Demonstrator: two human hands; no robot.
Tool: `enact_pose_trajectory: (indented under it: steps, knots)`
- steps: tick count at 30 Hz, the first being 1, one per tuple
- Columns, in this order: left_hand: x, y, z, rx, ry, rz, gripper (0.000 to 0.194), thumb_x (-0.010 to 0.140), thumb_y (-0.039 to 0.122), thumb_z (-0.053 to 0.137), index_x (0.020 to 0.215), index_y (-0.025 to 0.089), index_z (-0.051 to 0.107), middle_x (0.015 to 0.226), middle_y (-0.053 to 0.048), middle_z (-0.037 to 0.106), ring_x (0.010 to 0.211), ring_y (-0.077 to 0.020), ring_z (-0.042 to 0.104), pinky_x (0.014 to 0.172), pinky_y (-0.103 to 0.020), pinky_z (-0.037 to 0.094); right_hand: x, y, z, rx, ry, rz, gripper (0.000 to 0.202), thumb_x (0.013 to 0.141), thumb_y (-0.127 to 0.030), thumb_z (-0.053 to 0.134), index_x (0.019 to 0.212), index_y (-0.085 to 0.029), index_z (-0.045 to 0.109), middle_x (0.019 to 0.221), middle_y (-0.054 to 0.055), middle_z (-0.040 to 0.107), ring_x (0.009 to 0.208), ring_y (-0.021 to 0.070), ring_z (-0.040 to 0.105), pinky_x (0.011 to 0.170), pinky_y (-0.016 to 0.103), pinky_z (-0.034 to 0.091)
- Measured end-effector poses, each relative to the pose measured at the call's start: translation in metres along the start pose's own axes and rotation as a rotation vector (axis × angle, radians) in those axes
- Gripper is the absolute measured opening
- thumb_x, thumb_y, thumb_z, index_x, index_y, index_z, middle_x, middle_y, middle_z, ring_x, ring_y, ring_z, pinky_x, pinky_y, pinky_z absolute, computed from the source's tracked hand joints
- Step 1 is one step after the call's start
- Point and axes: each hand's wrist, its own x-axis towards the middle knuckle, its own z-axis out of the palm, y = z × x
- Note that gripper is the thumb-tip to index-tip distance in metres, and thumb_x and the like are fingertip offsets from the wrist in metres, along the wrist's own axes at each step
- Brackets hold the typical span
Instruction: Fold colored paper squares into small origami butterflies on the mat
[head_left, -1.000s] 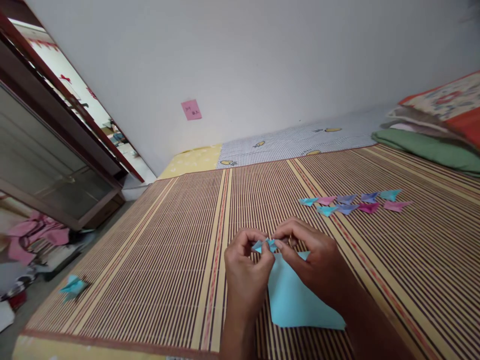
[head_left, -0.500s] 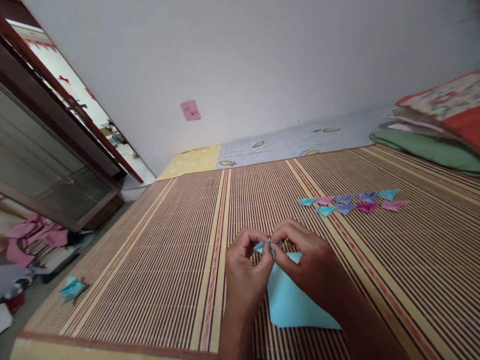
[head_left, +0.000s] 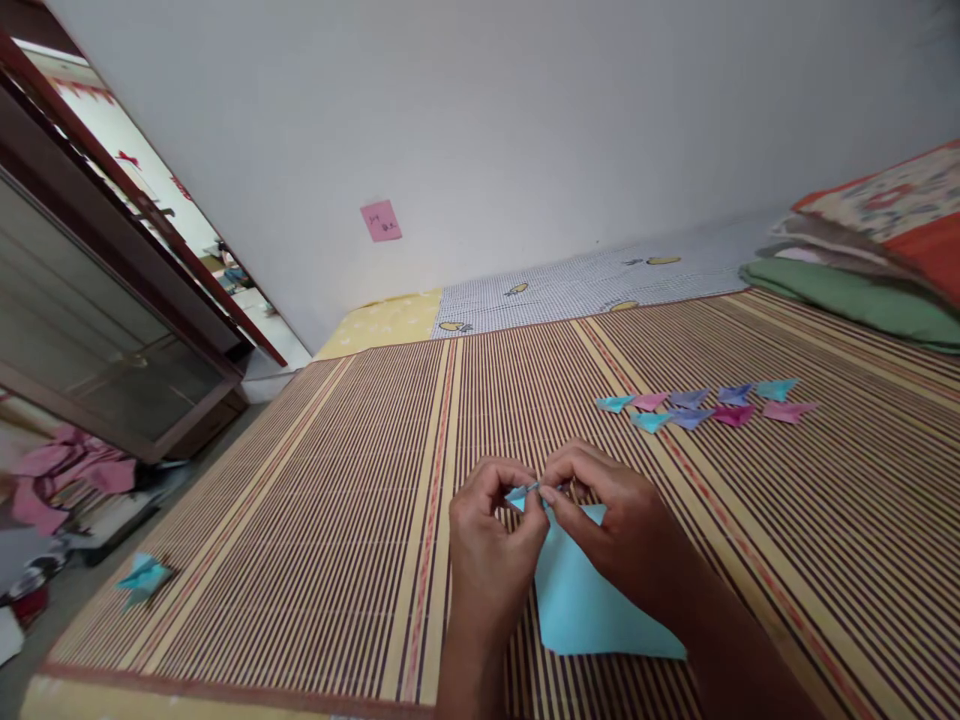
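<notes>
My left hand (head_left: 495,540) and my right hand (head_left: 611,510) meet fingertip to fingertip, both pinching a small folded piece of blue paper (head_left: 516,497). Most of that paper is hidden behind the fingers and thumbs. Beneath the hands lies a light-blue sheet of paper (head_left: 592,605) on the striped mat (head_left: 337,520); the right hand and forearm cover part of it. Further off to the right, several small folded paper pieces lie in two rows, among them a magenta one (head_left: 733,414) and a pink one (head_left: 789,411).
A crumpled or folded turquoise paper (head_left: 142,578) lies near the mat's left edge. Stacked bedding (head_left: 862,300) sits at the far right. Behind the mat rises a white wall with a pink note (head_left: 381,221). At left stands a door (head_left: 112,310).
The fingertips have shifted very slightly around the small folded paper, and the right thumb sits a little differently. Everything else stays in place.
</notes>
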Motion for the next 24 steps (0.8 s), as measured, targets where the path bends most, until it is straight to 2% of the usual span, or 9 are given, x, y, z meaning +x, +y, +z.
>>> enact_pose_trajectory:
  steps: [8,15,24]
  knots:
    - [0.0036,-0.0045,-0.0062,-0.137,-0.024,-0.089,0.009,0.085,0.012,0.065,0.082,0.020,0.065,0.097,-0.004,0.070,0.091,-0.0185,0.065,0.078,-0.029,0.050,0.0002,0.0030,-0.0075,-0.044,-0.083,-0.072,0.012,0.097,-0.014,0.051,0.089,-0.020,0.057,0.087,0.001,0.060,0.081,0.0169,0.059,0.072,0.031,0.045]
    - [0.0006,-0.0021,-0.0052,-0.237,-0.046,-0.154,0.006,0.087,0.015,0.067,0.083,0.020,0.064,0.103,-0.004,0.066,0.084,-0.0151,0.062,0.068,-0.024,0.050,-0.0007,-0.0014,-0.0099,-0.184,-0.078,-0.174,0.013,0.093,-0.008,0.052,0.089,-0.019,0.057,0.089,0.004,0.061,0.085,0.0202,0.059,0.074,0.033,0.045]
    - [0.0036,-0.0020,-0.0085,-0.274,-0.054,-0.154,0.007,0.087,0.015,0.065,0.082,0.019,0.064,0.112,-0.007,0.065,0.098,-0.0182,0.063,0.069,-0.024,0.051,-0.0020,0.0013,-0.0101,-0.222,-0.111,-0.134,0.017,0.096,-0.010,0.048,0.083,-0.019,0.055,0.083,0.004,0.061,0.078,0.0193,0.059,0.070,0.033,0.045]
